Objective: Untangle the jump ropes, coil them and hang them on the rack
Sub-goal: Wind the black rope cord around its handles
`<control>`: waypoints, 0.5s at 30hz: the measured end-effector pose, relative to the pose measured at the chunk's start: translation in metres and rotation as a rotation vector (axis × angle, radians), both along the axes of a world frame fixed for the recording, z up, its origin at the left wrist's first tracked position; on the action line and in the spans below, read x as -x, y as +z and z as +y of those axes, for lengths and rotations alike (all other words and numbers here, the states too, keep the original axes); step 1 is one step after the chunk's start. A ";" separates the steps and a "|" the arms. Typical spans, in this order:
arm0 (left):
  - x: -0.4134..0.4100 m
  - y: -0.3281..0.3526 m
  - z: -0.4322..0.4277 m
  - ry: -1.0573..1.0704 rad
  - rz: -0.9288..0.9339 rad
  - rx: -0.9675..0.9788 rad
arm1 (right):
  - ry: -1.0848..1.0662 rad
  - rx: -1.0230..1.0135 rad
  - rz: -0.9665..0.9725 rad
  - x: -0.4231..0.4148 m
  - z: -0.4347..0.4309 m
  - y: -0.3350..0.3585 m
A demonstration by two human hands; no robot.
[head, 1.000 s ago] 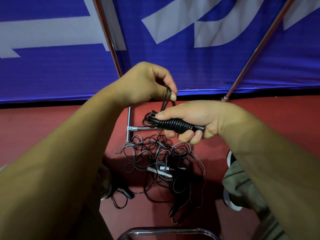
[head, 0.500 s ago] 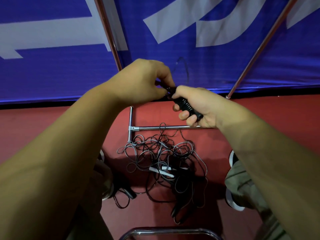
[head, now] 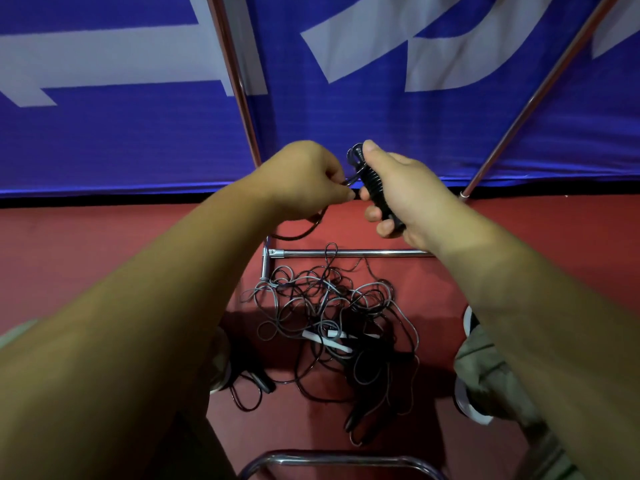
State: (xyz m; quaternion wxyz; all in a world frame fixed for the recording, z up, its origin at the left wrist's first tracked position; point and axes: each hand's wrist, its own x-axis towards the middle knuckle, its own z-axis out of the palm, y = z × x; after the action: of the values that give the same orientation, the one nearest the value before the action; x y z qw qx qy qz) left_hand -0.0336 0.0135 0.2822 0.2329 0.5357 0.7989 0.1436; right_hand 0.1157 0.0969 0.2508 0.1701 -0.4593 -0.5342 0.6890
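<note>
My right hand [head: 405,188] grips a black ribbed jump rope handle [head: 373,184], held nearly upright with its top end by my thumb. My left hand [head: 304,178] pinches the thin black cord [head: 349,181] right beside the handle, and a loop of that cord [head: 298,233] hangs below it. A tangled pile of black and grey jump ropes [head: 329,313] lies on the red floor between my feet, with a white handle [head: 327,339] and black handles in it. The chrome rack's lower crossbar [head: 349,252] runs just behind the pile.
Two slanted chrome rack poles [head: 235,81] [head: 540,95] rise in front of a blue and white banner [head: 381,98]. A curved chrome bar [head: 339,460] sits at the bottom edge. My shoes [head: 474,400] flank the pile on the red floor [head: 104,237].
Both hands rose away from the pile. The handle turned from lying sideways to nearly upright. My left hand shifted from holding a raised loop to pinching the cord beside the handle.
</note>
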 end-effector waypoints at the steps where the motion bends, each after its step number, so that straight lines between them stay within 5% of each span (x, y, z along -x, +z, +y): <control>1: 0.000 -0.002 0.000 0.048 -0.051 0.012 | -0.007 -0.029 0.004 0.000 -0.001 0.001; 8: -0.002 -0.011 0.004 0.298 -0.818 -0.133 | -0.061 -0.160 0.001 -0.002 0.000 0.005; 15: -0.001 -0.008 0.009 0.231 -1.034 -0.213 | -0.110 -0.142 0.030 -0.009 0.007 0.009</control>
State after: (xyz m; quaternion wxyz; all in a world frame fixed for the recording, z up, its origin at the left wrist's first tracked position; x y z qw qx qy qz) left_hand -0.0328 0.0229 0.2744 0.5227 0.3246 0.6148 0.4934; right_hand 0.1249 0.1036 0.2594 0.2478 -0.4645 -0.5529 0.6458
